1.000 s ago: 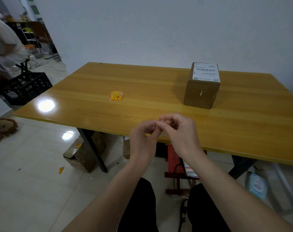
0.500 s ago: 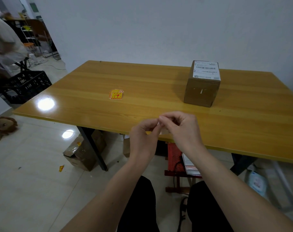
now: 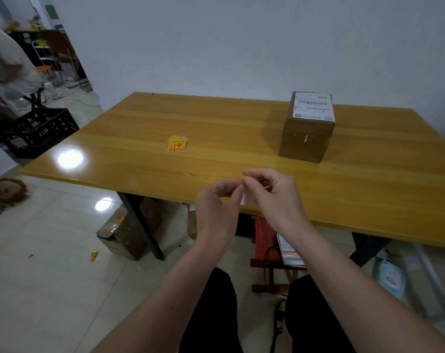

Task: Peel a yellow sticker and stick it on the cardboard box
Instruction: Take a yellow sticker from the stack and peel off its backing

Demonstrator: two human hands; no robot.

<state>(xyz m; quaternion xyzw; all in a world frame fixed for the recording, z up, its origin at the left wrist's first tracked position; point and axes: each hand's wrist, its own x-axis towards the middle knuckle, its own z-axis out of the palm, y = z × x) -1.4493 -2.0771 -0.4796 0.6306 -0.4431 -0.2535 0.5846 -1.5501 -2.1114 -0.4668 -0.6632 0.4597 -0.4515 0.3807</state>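
Note:
My left hand (image 3: pixel 217 208) and my right hand (image 3: pixel 272 193) meet fingertip to fingertip over the near edge of the wooden table (image 3: pixel 216 123). Between them they pinch a small sticker (image 3: pixel 244 198); only its white backing and a thin yellow edge by my right fingers show. A small pile of yellow stickers (image 3: pixel 176 143) with red print lies on the table to the left of centre. The cardboard box (image 3: pixel 306 135) stands at the back right, upright, with a white shipping label on top. Both hands are well short of the box.
Under the table are an open cardboard carton (image 3: pixel 124 230), a red crate (image 3: pixel 266 240) and papers. A yellow scrap (image 3: pixel 93 256) lies on the tiled floor. A black crate (image 3: pixel 38 131), a plush lion (image 3: pixel 6 192) and a person stand at the left.
Both hands have risen slightly and shifted a little forward over the table edge, staying together. The white backing now shows between the fingers. The box and the sticker pile have not moved.

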